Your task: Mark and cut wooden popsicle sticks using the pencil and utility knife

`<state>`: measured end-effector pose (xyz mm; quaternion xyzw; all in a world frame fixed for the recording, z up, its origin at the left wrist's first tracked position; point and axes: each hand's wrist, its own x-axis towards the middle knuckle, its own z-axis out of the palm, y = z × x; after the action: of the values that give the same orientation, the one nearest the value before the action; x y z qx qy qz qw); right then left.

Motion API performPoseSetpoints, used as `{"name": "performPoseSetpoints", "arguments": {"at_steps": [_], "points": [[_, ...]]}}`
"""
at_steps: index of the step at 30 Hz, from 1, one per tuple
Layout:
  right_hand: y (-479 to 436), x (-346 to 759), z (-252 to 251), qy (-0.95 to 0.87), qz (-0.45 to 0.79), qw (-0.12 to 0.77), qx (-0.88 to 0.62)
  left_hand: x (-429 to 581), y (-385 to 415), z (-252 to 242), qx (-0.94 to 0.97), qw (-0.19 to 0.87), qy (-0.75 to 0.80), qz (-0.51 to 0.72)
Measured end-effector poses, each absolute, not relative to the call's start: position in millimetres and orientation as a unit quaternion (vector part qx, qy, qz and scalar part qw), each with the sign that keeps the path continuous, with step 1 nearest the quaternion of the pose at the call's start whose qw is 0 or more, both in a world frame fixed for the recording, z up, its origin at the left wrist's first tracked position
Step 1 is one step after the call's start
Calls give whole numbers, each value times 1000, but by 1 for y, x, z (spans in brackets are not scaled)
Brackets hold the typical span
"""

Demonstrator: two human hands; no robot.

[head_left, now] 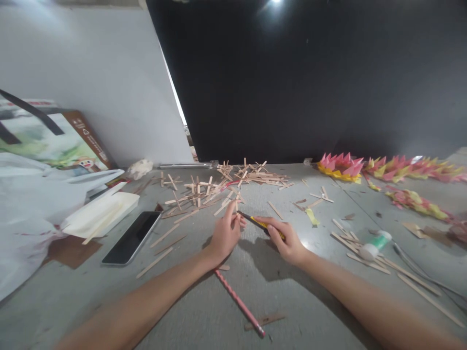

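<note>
My right hand [286, 239] is closed around a yellow and black utility knife [263, 225], its front end pointing left toward my other hand. My left hand [226, 234] pinches a small wooden stick [238, 204] upright between thumb and fingers, and the knife's tip meets it there. Just beyond the hands lies a loose heap of wooden sticks [262, 176], many joined into small crosses. A pink pencil [239, 302] rests on the grey table [204, 316] between my forearms, with a short flat wooden piece [268, 321] by its eraser end.
Left of my hands are a phone [132, 238], a white paper tray [104, 214] and a white plastic bag [25, 214]. To the right lie a glue stick [375, 244] on loose sticks and pink and yellow folded-paper pieces [341, 167]. A black panel [310, 87] stands behind.
</note>
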<state>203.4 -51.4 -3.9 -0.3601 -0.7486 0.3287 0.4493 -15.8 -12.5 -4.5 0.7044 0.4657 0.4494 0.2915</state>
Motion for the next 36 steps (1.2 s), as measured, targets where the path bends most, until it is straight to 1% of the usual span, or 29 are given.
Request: {"name": "performPoseSetpoints", "arguments": {"at_steps": [4, 10, 15, 20, 25, 36], "points": [[-52, 203, -3, -747, 334, 445, -364, -15, -14, -5, 687, 332, 456, 458], [-53, 204, -4, -748, 333, 442, -366, -16, -14, -6, 704, 300, 451, 460], [-52, 204, -5, -737, 347, 446, -371, -18, -9, -16, 718, 278, 468, 434], [-50, 203, -6, -720, 365, 450, -383, -19, -5, -24, 718, 279, 482, 418], [-50, 203, -6, -715, 373, 451, -381, -19, -7, -20, 718, 281, 482, 415], [-48, 203, -8, -711, 387, 440, -389, -18, -6, -7, 693, 333, 484, 417]]}}
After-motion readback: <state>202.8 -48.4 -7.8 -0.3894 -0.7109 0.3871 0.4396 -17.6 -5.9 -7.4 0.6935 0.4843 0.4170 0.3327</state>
